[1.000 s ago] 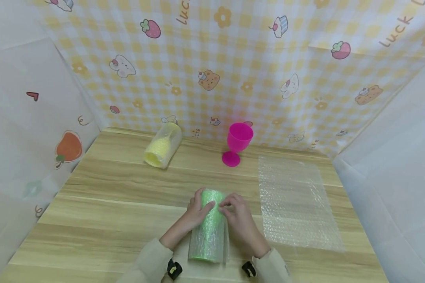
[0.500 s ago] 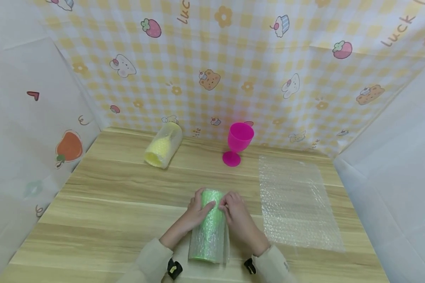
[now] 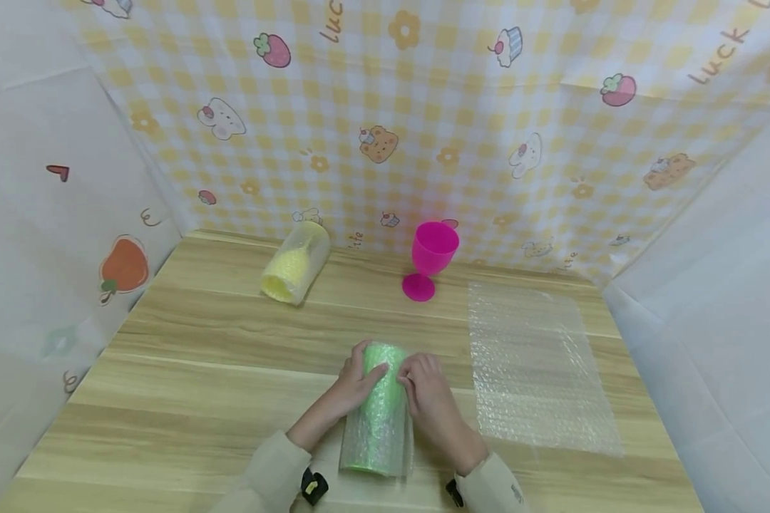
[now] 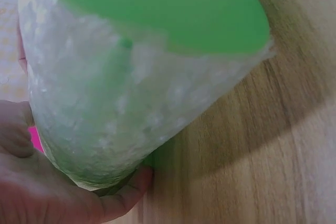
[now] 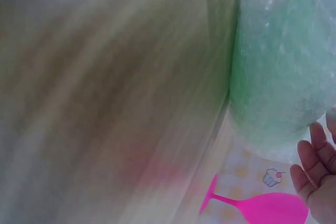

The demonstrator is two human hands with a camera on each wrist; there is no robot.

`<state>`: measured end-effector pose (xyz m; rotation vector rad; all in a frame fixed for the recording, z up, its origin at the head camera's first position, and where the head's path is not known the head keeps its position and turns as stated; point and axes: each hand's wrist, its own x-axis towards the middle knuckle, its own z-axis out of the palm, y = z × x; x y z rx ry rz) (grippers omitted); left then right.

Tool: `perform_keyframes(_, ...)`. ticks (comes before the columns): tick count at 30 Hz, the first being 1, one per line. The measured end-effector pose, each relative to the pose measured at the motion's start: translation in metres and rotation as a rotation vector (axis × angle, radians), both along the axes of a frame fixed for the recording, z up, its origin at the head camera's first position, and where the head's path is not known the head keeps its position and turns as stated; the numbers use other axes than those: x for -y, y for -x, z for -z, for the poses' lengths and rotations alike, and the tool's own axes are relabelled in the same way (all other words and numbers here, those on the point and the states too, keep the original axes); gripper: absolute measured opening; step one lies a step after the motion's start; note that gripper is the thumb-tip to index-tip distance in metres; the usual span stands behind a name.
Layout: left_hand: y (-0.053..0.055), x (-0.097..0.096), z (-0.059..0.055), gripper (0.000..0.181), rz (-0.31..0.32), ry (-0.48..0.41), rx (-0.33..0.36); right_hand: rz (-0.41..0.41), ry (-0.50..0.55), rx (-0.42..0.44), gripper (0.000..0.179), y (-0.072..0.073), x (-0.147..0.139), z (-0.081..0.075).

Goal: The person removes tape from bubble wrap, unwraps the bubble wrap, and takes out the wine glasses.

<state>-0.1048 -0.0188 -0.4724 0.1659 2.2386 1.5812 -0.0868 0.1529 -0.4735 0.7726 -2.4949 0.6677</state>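
A green goblet [image 4: 173, 14] lies rolled in clear bubble wrap [image 3: 377, 427] at the near middle of the table, its flat foot showing at the near end in the left wrist view. My left hand [image 3: 354, 385] grips the roll near its far end, thumb over the top and fingers round the left side. On the other side, my right hand [image 3: 431, 399] pinches the wrap near the far right edge with thumb and curled fingers. Fingertips of the right hand [image 5: 320, 169] also show against the wrap in the right wrist view.
A yellow goblet in bubble wrap [image 3: 295, 263] lies at the back left. An unwrapped pink goblet [image 3: 435, 249] stands at the back middle, before the checked cloth [image 3: 475, 107]. Flat on the right of the table [image 3: 199, 399] is a bubble wrap sheet [image 3: 539, 370].
My right hand has shifted slightly at the wrap's edge, its fingers drawing closer together. The left hand and the roll stay nearly still.
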Motion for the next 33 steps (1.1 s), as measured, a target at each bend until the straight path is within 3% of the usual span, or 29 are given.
perform_keyframes(6,-0.001,0.000,0.000,0.068,0.003,0.008,-0.011,0.044,0.042,0.010,0.021,-0.006,0.001,-0.001)
perform_keyframes(13,0.000,0.000,0.001,0.067,-0.010,0.000,-0.013,0.094,0.082,0.055,0.015,-0.009,0.006,-0.006)
perform_keyframes(19,0.000,-0.001,0.001,0.067,-0.015,0.001,-0.019,0.109,0.103,0.173,0.010,-0.005,0.008,-0.012)
perform_keyframes(23,0.000,-0.002,0.001,0.067,-0.021,0.015,-0.021,0.127,0.026,0.248,0.007,-0.002,0.010,-0.017)
perform_keyframes(28,0.000,-0.003,0.000,0.067,-0.026,0.027,-0.020,0.136,-0.076,0.145,0.010,-0.002,0.011,-0.013)
perform_keyframes(33,0.001,-0.003,0.000,0.068,-0.022,0.040,-0.018,0.112,-0.095,0.017,0.009,-0.002,0.011,-0.004)
